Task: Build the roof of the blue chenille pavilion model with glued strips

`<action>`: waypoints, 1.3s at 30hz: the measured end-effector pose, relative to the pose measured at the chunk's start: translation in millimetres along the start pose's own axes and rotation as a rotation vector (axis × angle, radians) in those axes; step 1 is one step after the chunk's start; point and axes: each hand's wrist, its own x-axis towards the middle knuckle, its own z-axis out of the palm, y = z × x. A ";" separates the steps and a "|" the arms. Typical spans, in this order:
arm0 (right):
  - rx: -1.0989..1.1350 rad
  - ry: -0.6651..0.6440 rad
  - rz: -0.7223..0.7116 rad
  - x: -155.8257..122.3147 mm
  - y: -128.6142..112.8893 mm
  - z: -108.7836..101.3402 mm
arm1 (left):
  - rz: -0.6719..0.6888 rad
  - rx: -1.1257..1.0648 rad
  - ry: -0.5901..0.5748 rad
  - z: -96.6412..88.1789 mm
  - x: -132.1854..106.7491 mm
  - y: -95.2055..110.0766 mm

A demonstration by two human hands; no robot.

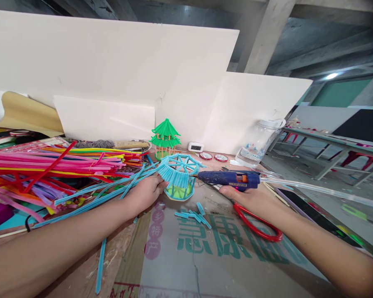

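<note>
My left hand (147, 191) grips the fringed edge of a small blue pavilion model (179, 174) made of straws, with a green base inside it. My right hand (251, 198) is closed round a blue hot glue gun (228, 179), whose nozzle points left and meets the right rim of the model's roof. Short cut blue straw pieces (194, 215) lie on the cardboard just in front of the model. A finished green pavilion model (165, 138) stands behind it.
A big heap of coloured straws (56, 165) fills the left of the table. Red-handled scissors (257, 225) lie under my right wrist. A clear plastic jar (257, 142), a small digital clock (195, 147) and white boards (112, 70) stand at the back. Printed cardboard (205, 256) covers the table.
</note>
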 end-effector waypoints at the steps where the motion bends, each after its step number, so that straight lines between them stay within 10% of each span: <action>1: -0.012 0.009 -0.010 0.4 -0.6 -0.2 | 0.002 0.003 0.000 0.1 0.0 -0.1; 39: -0.016 0.026 0.018 1.9 6.4 1.1 | -0.004 0.003 -0.001 0.7 0.5 0.9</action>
